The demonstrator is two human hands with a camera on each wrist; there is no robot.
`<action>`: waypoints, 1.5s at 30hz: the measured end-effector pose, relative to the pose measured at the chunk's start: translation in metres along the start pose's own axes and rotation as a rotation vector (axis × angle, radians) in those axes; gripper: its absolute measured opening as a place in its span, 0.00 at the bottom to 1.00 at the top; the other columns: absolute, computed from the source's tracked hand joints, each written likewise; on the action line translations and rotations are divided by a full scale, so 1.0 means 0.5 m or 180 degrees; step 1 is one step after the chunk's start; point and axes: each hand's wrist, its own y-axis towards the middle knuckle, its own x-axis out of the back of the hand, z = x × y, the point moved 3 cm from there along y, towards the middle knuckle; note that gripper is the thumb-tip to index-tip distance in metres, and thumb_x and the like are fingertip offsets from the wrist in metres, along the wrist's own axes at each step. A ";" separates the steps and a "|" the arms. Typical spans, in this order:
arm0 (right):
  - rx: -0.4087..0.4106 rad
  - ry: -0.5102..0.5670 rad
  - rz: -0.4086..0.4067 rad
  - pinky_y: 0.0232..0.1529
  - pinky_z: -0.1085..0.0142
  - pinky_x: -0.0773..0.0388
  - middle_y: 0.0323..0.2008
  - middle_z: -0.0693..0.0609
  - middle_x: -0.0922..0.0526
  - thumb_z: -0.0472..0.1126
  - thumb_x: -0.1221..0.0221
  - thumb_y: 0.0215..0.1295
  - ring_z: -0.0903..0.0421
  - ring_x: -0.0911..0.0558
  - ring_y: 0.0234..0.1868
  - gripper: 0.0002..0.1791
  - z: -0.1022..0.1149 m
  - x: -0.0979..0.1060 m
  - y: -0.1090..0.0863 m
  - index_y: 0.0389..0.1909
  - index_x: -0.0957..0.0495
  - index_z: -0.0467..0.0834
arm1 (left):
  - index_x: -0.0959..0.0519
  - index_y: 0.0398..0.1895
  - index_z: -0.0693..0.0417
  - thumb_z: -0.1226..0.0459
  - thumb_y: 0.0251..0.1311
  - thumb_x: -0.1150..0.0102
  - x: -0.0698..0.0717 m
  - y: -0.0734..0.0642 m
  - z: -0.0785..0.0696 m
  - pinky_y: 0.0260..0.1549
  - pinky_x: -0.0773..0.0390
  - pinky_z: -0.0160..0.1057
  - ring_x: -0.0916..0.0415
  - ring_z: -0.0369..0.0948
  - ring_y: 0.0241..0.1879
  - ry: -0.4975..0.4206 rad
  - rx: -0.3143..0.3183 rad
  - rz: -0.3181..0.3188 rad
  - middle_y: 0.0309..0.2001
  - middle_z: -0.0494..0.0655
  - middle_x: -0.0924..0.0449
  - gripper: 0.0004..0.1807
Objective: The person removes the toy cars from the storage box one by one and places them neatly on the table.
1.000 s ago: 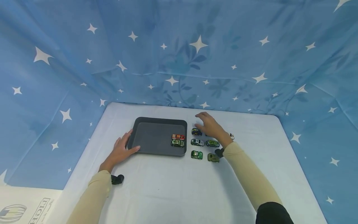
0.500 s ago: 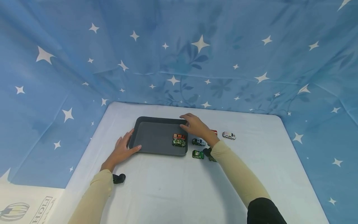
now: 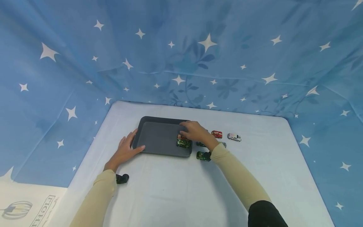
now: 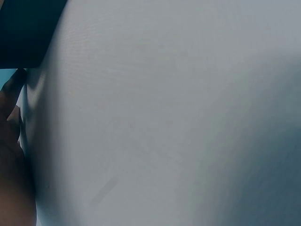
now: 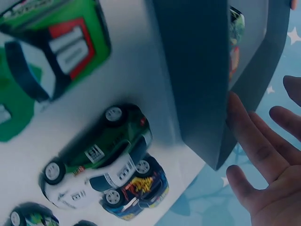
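My left hand (image 3: pixel 124 153) rests at the near left corner of a shallow grey tray (image 3: pixel 157 134), fingers along the left rim and thumb at the front rim. Over the tray's right end is my right hand (image 3: pixel 195 130), its fingertips close to an orange toy car (image 3: pixel 180 137). A green toy car (image 3: pixel 183 143) sits right beside that one in the tray. In the right wrist view, my right hand (image 5: pixel 268 155) has spread fingers at the tray wall (image 5: pixel 197 75) and nothing shows in its grasp.
Right of the tray stand a dark blue toy car (image 5: pixel 141 190), a green-and-white toy car (image 5: pixel 103 162) and a green toy car marked 10 (image 5: pixel 75 47). Farther right are a red toy car (image 3: pixel 216 134) and a white toy car (image 3: pixel 234 137). Starry blue cloth (image 3: pixel 181 63) hangs behind the white table.
My right hand has moved left from above the loose cars to the tray's right end, then slightly nearer the orange car. My left hand stays at the tray's corner.
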 end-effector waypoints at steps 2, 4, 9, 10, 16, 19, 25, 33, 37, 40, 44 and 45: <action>0.0071 -0.0061 0.0018 0.67 0.46 0.22 0.63 0.36 0.17 0.43 0.38 0.81 0.40 0.18 0.64 0.26 0.001 -0.005 0.000 0.70 0.25 0.30 | 0.55 0.90 0.43 0.41 0.69 0.33 0.001 0.002 -0.002 0.79 0.68 0.68 0.70 0.62 0.84 0.0027 -0.0015 -0.0007 0.86 0.62 0.55 0.56; 0.0116 -0.0108 0.0028 0.66 0.46 0.21 0.62 0.37 0.16 0.44 0.38 0.81 0.41 0.17 0.62 0.26 0.002 -0.011 0.000 0.69 0.23 0.30 | 0.55 0.90 0.44 0.42 0.70 0.33 0.000 0.004 -0.002 0.79 0.69 0.66 0.68 0.61 0.84 0.0047 -0.0034 -0.0010 0.85 0.63 0.54 0.56; 0.0132 -0.0137 0.0040 0.66 0.47 0.21 0.62 0.37 0.16 0.44 0.37 0.80 0.41 0.17 0.63 0.26 0.006 -0.018 0.004 0.68 0.22 0.31 | 0.55 0.90 0.44 0.41 0.69 0.33 -0.001 0.002 0.000 0.79 0.69 0.67 0.69 0.62 0.84 0.0029 0.0002 -0.0001 0.86 0.63 0.55 0.56; 0.0129 -0.0145 0.0038 0.66 0.47 0.21 0.62 0.37 0.16 0.44 0.37 0.80 0.41 0.17 0.63 0.26 0.008 -0.019 0.005 0.68 0.22 0.31 | 0.55 0.90 0.43 0.41 0.69 0.33 -0.002 0.001 0.001 0.79 0.68 0.67 0.69 0.62 0.84 0.0025 0.0017 -0.0004 0.86 0.62 0.55 0.56; 0.0056 -0.0118 0.0060 0.65 0.49 0.20 0.60 0.38 0.15 0.44 0.35 0.79 0.43 0.16 0.62 0.25 0.014 -0.031 0.016 0.68 0.21 0.32 | 0.54 0.90 0.45 0.42 0.69 0.33 -0.003 -0.001 -0.001 0.79 0.68 0.68 0.68 0.64 0.84 0.0002 -0.0016 -0.0030 0.85 0.65 0.55 0.56; 0.0047 -0.0048 0.0084 0.61 0.50 0.17 0.58 0.39 0.14 0.42 0.35 0.78 0.44 0.15 0.59 0.23 0.017 -0.038 0.019 0.66 0.20 0.32 | 0.54 0.90 0.44 0.42 0.69 0.33 -0.003 -0.001 0.001 0.79 0.68 0.67 0.69 0.62 0.84 -0.0003 -0.0001 -0.0019 0.85 0.63 0.55 0.56; 0.0122 0.0036 0.0086 0.47 0.55 0.14 0.49 0.43 0.12 0.37 0.34 0.77 0.51 0.13 0.45 0.16 0.021 -0.045 0.020 0.59 0.17 0.33 | 0.55 0.90 0.42 0.42 0.69 0.33 -0.003 0.001 0.003 0.80 0.69 0.65 0.69 0.61 0.85 0.0008 -0.0016 -0.0014 0.86 0.61 0.55 0.56; 0.0230 0.0077 0.0058 0.32 0.63 0.25 0.31 0.52 0.16 0.30 0.36 0.76 0.60 0.25 0.28 0.03 0.013 -0.053 0.022 0.40 0.14 0.37 | 0.55 0.90 0.41 0.41 0.69 0.33 -0.004 0.001 0.002 0.80 0.68 0.66 0.69 0.60 0.85 0.0019 0.0026 -0.0005 0.86 0.61 0.55 0.56; 0.0201 0.0039 0.0050 0.31 0.64 0.26 0.31 0.51 0.15 0.28 0.36 0.74 0.59 0.26 0.28 0.05 0.011 -0.056 0.024 0.38 0.13 0.37 | 0.55 0.90 0.40 0.41 0.69 0.33 -0.004 0.002 0.004 0.79 0.67 0.68 0.71 0.61 0.85 0.0012 0.0045 -0.0007 0.86 0.61 0.55 0.56; 0.0150 0.0021 0.0041 0.33 0.63 0.23 0.34 0.48 0.12 0.27 0.36 0.73 0.59 0.24 0.29 0.05 0.010 -0.058 0.026 0.41 0.11 0.36 | 0.55 0.90 0.39 0.40 0.69 0.33 -0.004 0.003 0.005 0.78 0.66 0.70 0.72 0.62 0.84 -0.0004 0.0069 -0.0005 0.86 0.61 0.56 0.56; 0.0132 -0.0008 0.0008 0.35 0.62 0.19 0.38 0.46 0.10 0.27 0.36 0.73 0.58 0.21 0.31 0.07 0.010 -0.060 0.028 0.44 0.10 0.36 | 0.56 0.90 0.38 0.40 0.69 0.33 -0.004 0.003 0.005 0.78 0.66 0.71 0.73 0.62 0.84 -0.0007 0.0094 0.0000 0.86 0.61 0.57 0.56; 0.0141 -0.0018 -0.0006 0.36 0.61 0.19 0.39 0.46 0.10 0.27 0.37 0.73 0.58 0.21 0.31 0.08 0.010 -0.060 0.028 0.44 0.10 0.36 | 0.56 0.90 0.39 0.40 0.69 0.33 -0.004 0.004 0.005 0.78 0.66 0.71 0.73 0.63 0.84 -0.0005 0.0096 -0.0001 0.86 0.62 0.57 0.56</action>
